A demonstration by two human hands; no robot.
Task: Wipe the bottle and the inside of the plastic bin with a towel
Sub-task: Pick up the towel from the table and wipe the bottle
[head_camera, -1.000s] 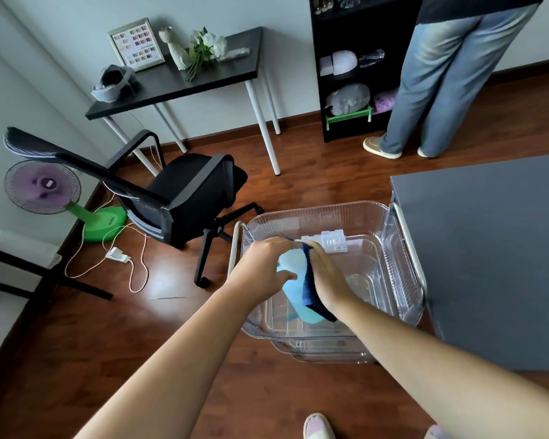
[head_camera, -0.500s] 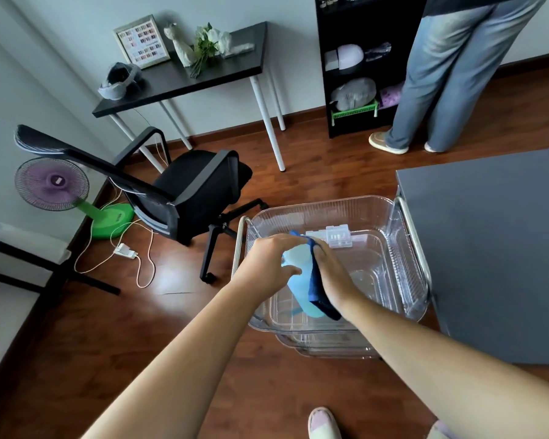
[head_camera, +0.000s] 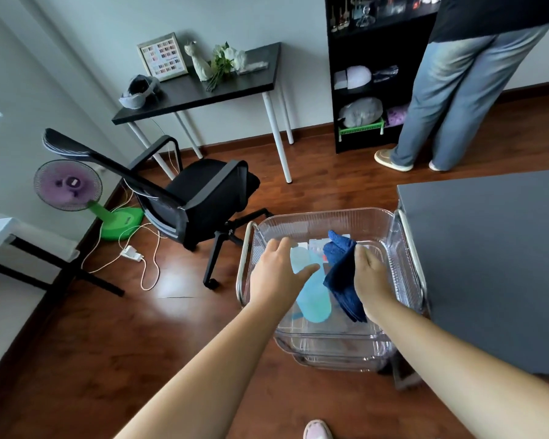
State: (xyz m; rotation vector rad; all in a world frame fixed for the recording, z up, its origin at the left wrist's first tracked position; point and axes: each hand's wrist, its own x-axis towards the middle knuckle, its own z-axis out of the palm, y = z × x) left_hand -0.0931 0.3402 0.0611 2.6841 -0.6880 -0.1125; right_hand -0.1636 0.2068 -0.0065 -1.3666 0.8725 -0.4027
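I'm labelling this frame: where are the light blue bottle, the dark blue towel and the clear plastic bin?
light blue bottle (head_camera: 314,296): head view, lower body.
dark blue towel (head_camera: 341,277): head view, middle fold.
clear plastic bin (head_camera: 324,217): head view, far wall.

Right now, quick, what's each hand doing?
Left hand: on the bottle, fingers loosely round it.
Right hand: closed, holding the towel.

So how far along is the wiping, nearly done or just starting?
Somewhere in the middle, it seems. The left hand holds the light blue bottle above the clear plastic bin, and the right hand holds the dark blue towel right beside it, so the bottle is the step in hand. Nothing shows the bin's inside wiped yet; that seems left.
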